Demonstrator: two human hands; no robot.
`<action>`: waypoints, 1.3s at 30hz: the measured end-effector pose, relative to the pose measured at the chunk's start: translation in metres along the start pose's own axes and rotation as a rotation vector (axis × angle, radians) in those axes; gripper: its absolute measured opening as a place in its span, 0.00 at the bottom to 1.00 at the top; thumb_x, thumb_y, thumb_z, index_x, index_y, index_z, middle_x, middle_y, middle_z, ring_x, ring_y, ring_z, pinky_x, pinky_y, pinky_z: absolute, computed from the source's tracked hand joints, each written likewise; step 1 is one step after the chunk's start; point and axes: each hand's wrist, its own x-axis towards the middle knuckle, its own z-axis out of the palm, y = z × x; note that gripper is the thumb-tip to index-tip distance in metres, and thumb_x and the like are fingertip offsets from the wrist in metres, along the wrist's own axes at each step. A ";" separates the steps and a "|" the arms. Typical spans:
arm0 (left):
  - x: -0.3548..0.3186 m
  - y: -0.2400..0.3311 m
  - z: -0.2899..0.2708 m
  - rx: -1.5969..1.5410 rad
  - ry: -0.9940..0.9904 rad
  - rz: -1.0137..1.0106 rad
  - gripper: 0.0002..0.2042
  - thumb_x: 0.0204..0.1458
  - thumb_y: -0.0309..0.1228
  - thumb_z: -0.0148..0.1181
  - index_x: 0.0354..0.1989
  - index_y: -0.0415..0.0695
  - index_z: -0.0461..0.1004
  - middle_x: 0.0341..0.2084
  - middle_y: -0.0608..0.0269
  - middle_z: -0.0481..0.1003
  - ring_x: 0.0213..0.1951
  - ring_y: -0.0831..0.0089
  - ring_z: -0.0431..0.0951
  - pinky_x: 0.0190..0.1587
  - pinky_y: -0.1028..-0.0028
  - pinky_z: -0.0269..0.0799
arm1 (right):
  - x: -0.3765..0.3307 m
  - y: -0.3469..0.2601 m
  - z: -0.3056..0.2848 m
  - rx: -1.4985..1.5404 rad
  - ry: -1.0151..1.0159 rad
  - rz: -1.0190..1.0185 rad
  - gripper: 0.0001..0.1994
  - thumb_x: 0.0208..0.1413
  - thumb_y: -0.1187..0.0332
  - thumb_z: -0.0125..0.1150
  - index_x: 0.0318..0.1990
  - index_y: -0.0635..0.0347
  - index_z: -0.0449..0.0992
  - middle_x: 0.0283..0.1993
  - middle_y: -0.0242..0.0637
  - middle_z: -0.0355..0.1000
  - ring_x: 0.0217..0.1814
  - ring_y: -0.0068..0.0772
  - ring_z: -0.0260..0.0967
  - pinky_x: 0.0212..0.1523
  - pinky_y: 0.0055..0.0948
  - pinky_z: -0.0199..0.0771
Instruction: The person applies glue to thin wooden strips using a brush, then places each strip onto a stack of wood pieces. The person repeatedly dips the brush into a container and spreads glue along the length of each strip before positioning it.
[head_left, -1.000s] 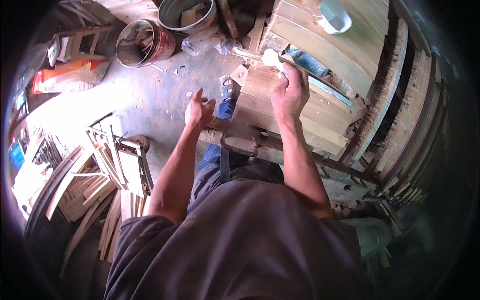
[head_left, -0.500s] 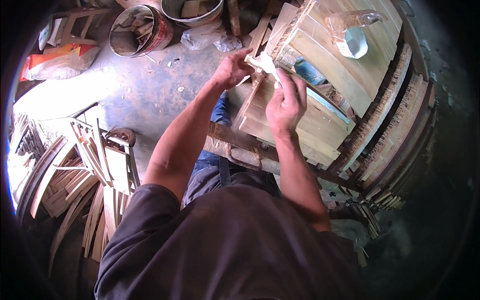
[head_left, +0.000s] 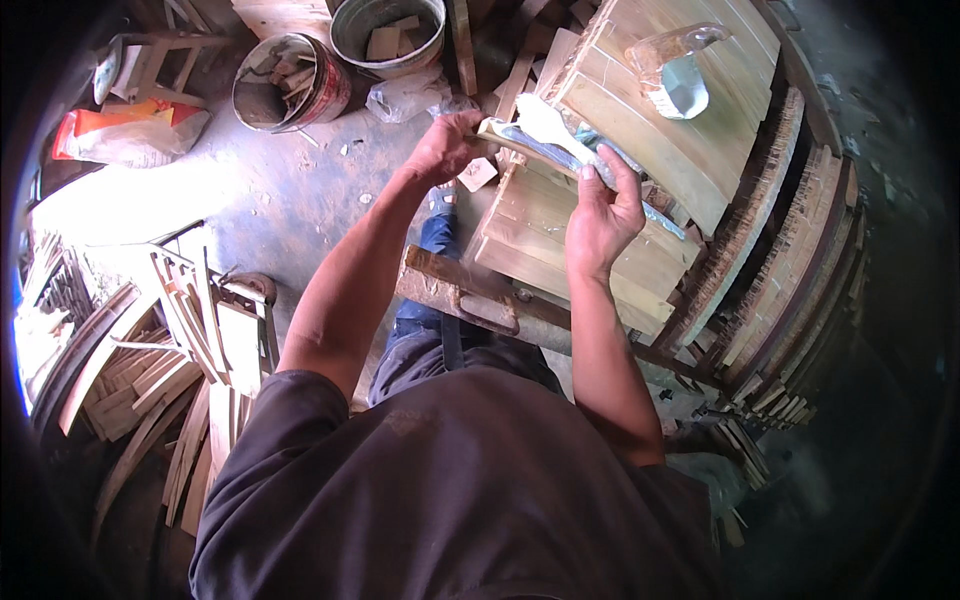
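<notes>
My left hand point(head_left: 445, 148) is closed on the left end of a narrow wooden strip point(head_left: 505, 134), which reaches across toward my right hand. The right hand point(head_left: 605, 215) grips the handle of a white-coated brush point(head_left: 541, 122), its head lying along the strip's upper side. My right fingertips hide part of the handle and the strip's far end. Just beyond and below are pale wooden boards point(head_left: 540, 220) joined side by side. A cut plastic container point(head_left: 683, 88) with a whitish inside rests on the upper boards point(head_left: 650, 105).
Curved, ragged-edged panels point(head_left: 745, 220) stack up at the right. A rusty metal bar with a handle point(head_left: 480, 305) crosses before my waist. Wood scraps fill a red bucket point(head_left: 330, 92) and a grey bucket point(head_left: 420, 58) at the back. Loose slats point(head_left: 190, 320) pile up at the left.
My right hand has moved right with the brush, and its fingers are more spread. The left hand has shifted slightly down and left; the strip now shows more of its length.
</notes>
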 end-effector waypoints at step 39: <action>-0.049 0.032 0.027 -0.058 0.079 0.097 0.12 0.51 0.14 0.62 0.43 0.39 0.76 0.38 0.71 0.78 0.42 0.81 0.75 0.47 0.78 0.72 | -0.046 -0.024 -0.084 -0.104 0.082 -0.149 0.11 0.51 0.85 0.60 0.38 0.59 0.80 0.38 0.36 0.76 0.40 0.28 0.74 0.39 0.26 0.76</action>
